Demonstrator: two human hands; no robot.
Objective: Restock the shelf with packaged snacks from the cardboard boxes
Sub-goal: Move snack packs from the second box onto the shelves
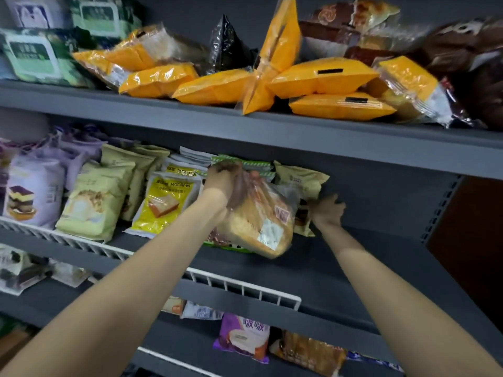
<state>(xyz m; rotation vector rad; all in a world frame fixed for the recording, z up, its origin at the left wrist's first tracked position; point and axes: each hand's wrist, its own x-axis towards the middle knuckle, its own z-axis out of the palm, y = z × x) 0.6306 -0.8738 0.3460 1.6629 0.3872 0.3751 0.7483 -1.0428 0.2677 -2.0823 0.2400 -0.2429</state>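
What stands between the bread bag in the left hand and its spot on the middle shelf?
Nothing blocks it. The left hand holds the bread bag over bare shelf; the right hand touches the olive pack beside it.

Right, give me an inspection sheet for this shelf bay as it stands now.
Surface: grey middle shelf with a white wire rail along the front; the right part is bare.
Job's things: clear bread bag tilted on the middle shelf, in front of green-striped packs.
Clutter: orange packs piled loosely on the top shelf; a yellow pack and beige packs upright to the left.
Grippers: left hand grips the top of the bread bag; right hand reaches to a beige pack behind it, contact unclear.
Cables: nothing seen.
Surroundings: more snack packs on the lower shelf; no cardboard boxes in view.
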